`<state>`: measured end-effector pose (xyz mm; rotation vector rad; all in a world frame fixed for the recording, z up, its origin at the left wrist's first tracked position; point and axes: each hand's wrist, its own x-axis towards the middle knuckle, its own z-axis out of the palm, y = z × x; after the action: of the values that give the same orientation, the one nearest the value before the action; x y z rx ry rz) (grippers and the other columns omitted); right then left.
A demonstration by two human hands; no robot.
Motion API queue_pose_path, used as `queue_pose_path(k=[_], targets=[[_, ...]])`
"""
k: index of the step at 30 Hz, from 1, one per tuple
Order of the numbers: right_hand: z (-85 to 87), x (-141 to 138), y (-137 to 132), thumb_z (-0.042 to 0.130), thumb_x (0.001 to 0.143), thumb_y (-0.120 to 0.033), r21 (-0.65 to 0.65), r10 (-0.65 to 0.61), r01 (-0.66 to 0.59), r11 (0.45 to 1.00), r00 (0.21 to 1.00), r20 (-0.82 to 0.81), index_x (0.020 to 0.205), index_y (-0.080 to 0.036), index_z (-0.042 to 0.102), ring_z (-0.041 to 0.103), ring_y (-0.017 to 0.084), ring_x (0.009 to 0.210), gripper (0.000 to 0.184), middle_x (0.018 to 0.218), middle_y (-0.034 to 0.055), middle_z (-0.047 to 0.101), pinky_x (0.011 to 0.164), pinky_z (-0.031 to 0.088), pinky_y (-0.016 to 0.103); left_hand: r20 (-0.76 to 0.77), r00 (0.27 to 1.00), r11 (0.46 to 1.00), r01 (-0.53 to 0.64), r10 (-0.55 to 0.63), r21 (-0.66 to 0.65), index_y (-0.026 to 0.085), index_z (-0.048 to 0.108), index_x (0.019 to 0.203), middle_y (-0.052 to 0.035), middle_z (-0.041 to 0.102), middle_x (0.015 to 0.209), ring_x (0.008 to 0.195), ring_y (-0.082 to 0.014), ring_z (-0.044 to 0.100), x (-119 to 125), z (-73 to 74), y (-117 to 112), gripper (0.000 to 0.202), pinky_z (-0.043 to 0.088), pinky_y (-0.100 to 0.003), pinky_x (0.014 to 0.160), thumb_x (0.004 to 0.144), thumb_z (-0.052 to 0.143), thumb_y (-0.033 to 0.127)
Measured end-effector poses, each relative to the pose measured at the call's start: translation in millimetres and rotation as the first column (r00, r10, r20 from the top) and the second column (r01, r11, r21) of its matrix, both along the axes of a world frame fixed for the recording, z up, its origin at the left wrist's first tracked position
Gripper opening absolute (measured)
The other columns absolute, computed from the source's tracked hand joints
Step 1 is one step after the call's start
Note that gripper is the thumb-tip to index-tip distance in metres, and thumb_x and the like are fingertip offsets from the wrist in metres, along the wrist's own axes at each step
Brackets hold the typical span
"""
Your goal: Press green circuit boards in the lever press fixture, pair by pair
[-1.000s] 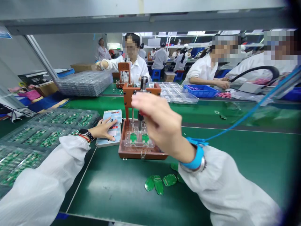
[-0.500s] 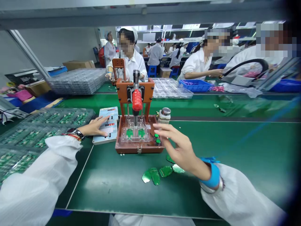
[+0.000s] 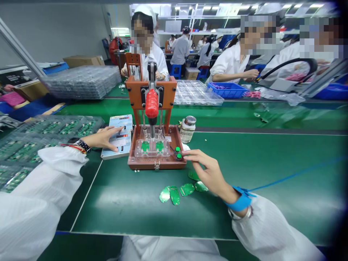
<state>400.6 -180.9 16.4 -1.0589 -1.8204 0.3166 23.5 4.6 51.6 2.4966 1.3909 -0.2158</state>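
My left hand (image 3: 104,139) lies with fingers spread over two light-blue boxes with red digital displays (image 3: 123,145). Beside them stands a test press (image 3: 152,87) with orange uprights, a red lever handle (image 3: 151,103) and a brown base (image 3: 141,163). Two small green circuit boards (image 3: 159,146) sit under its clear plate. My right hand (image 3: 208,168) is at the base's right edge, fingers extended towards two green push buttons (image 3: 178,156); whether a fingertip touches one I cannot tell. Several loose green boards (image 3: 174,195) lie on the mat in front of the press.
Clear trays of green boards (image 3: 54,145) are at my left, with stacked clear trays (image 3: 84,81) behind. A lidded bottle (image 3: 187,129) stands behind the base's right corner. A blue cord (image 3: 293,175) runs right from my blue wristband (image 3: 240,199). Co-workers sit across the bench.
My right hand has lowered from above the buttons to the base's right edge beside them. My left hand stays on the boxes. The whole view has shifted slightly.
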Motion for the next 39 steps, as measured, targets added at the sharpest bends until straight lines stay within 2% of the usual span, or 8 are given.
queue_pose_path(k=[7,12,15,18,21,24,31,39], targets=[[3.3,-8,-6,0.044,0.088,-0.009,-0.081,0.158,-0.155,0.985,0.987,0.033,0.089,-0.021,0.066,0.062,0.016,0.088,0.025,0.087,0.0019,0.069,0.081,0.051,0.036,-0.091,0.996,0.992,0.013,-0.001,0.125,0.018,0.033,0.144,-0.0209,0.035,0.147,0.139,-0.0411,0.021,5,-1.9,-11,0.092,0.022,-0.056,0.105,0.068,0.067,0.058],[12.4,-13,-27,0.051,0.091,-0.019,-0.443,0.378,-0.229,0.867,0.881,0.285,0.104,-0.023,0.064,0.058,0.018,0.101,0.018,0.104,0.0041,0.064,0.093,0.045,0.039,-0.035,0.998,0.879,-0.023,0.046,0.476,0.014,0.063,0.099,-0.0213,0.064,0.100,0.110,-0.0431,0.051,12,8.3,-77,0.046,0.036,-0.056,0.092,0.081,0.057,0.056],[8.3,-21,-36,0.067,0.084,-0.029,-0.573,0.451,-0.173,0.801,0.804,0.387,0.119,-0.023,0.058,0.050,0.024,0.115,0.038,0.123,0.0075,0.055,0.099,0.043,0.042,-0.118,0.990,0.919,0.118,-0.078,0.377,0.019,0.061,0.070,-0.0120,0.062,0.065,0.075,-0.0353,0.061,29,9.8,-131,0.029,0.045,-0.048,0.072,0.086,0.056,0.044],[0.0,-31,-40,0.071,0.079,-0.024,-0.579,0.446,-0.127,0.805,0.773,0.451,0.121,-0.022,0.056,0.048,0.026,0.117,0.044,0.126,0.0086,0.051,0.099,0.043,0.044,0.042,0.925,0.917,0.366,-0.377,0.155,0.024,0.064,0.088,-0.0061,0.067,0.075,0.069,-0.0250,0.062,61,6.5,-171,0.009,0.046,-0.036,0.064,0.088,0.055,0.027],[-4.7,-38,-43,0.068,0.081,-0.017,-0.564,0.435,-0.130,0.815,0.780,0.449,0.120,-0.018,0.055,0.050,0.024,0.112,0.042,0.121,0.0088,0.054,0.097,0.046,0.040,0.268,0.766,0.809,0.578,-0.584,0.109,0.023,0.053,0.124,-0.0071,0.067,0.104,0.096,-0.0232,0.060,96,-3.4,-186,0.032,0.046,-0.034,0.083,0.094,0.046,0.016],[-4.9,-35,-46,0.068,0.081,-0.017,-0.523,0.405,-0.134,0.842,0.797,0.448,0.120,-0.016,0.054,0.051,0.024,0.111,0.041,0.120,0.0102,0.055,0.097,0.046,0.042,0.431,0.669,0.771,0.627,-0.606,0.112,0.020,0.039,0.138,-0.0116,0.057,0.128,0.119,-0.0248,0.050,118,-20.9,-183,0.047,0.040,-0.037,0.098,0.094,0.053,0.024],[-3.9,-21,-49,0.069,0.082,-0.025,-0.541,0.370,-0.107,0.834,0.836,0.405,0.123,-0.024,0.054,0.052,0.024,0.108,0.044,0.115,0.0066,0.058,0.095,0.044,0.043,0.564,0.684,0.854,0.514,-0.463,0.078,0.025,0.029,0.144,-0.0109,0.055,0.128,0.115,-0.0244,0.051,131,-58.5,-177,0.063,0.041,-0.040,0.098,0.089,0.060,0.031],[-22.1,-26,-49,0.067,0.083,-0.027,-0.500,0.312,-0.066,0.863,0.848,0.428,0.113,-0.021,0.059,0.048,0.025,0.110,0.031,0.114,0.0059,0.058,0.095,0.040,0.045,0.513,0.720,0.880,0.435,-0.468,0.192,0.016,0.039,0.137,-0.0149,0.057,0.120,0.110,-0.0303,0.049,139,-66.0,-183,0.077,0.042,-0.045,0.092,0.076,0.065,0.054]])
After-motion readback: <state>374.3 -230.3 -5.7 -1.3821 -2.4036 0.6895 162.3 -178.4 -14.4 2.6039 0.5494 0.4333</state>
